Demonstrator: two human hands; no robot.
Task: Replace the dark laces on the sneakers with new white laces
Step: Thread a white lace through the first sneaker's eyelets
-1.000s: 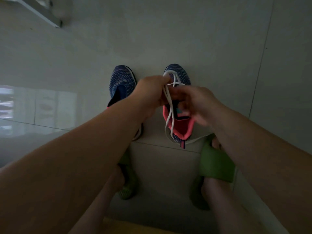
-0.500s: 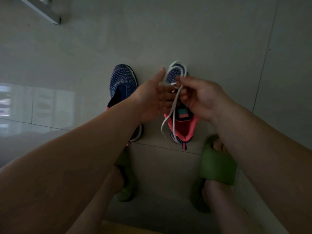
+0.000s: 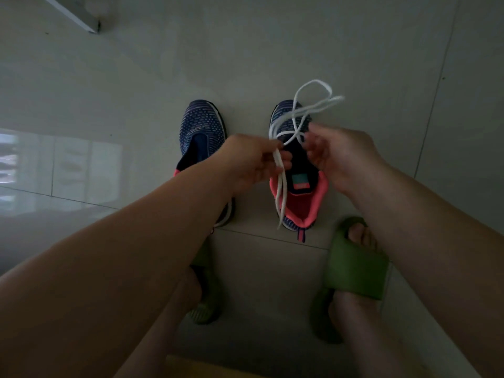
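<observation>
Landmark: the right sneaker [image 3: 298,170], dark blue knit with a pink lining, stands on the tiled floor [image 3: 272,50] with its toe pointing away from the person.
Left sneaker: the left sneaker [image 3: 201,132] stands just beside the landmark on its left, parallel to it; its heel part is hidden under the left forearm.
White lace: the white lace [image 3: 300,115] is in the air above the landmark. Its loops rise over the toe and beyond it, a little blurred, and two ends hang down over the pink opening to the heel.
Left hand: the left hand [image 3: 253,162] is above the left edge of the landmark; its fingers are curled and pinch the white lace where the hanging ends begin.
Right hand: the right hand [image 3: 341,156] is above the right edge of the landmark; its fingers are bent near the loops, but I cannot tell if they really grip the lace.
Feet: two green slippers [image 3: 354,266] are on the floor, nearer to the person than the landmark.
Far corner: a pale metal bar [image 3: 79,17] lies far left beyond the landmark.
</observation>
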